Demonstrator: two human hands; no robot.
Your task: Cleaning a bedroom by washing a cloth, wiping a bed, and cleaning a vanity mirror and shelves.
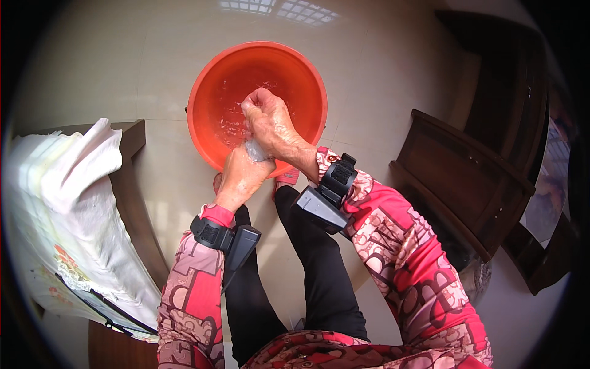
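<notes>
Both hands are held together over an orange-red plastic basin [201, 92], above its near half. A pale grey, wet, bunched piece, which looks like thin cloth or plastic film [255, 151], shows between them. My left hand [244, 173] is closed around its lower part. Higher up and farther over the basin, my right hand [270, 126] is closed with curled fingers at the other end. Bright glints and ripples mark water [230, 126] inside the basin. The piece's full shape is hidden by the hands.
The basin stands on a shiny tiled floor [369, 80], just in front of my feet. At left, a white flowered cloth [86, 184] drapes over dark wooden furniture [138, 209]. Dark wooden furniture [461, 178] with drawer-like panels stands at right, a clear plastic bag [478, 280] beside it.
</notes>
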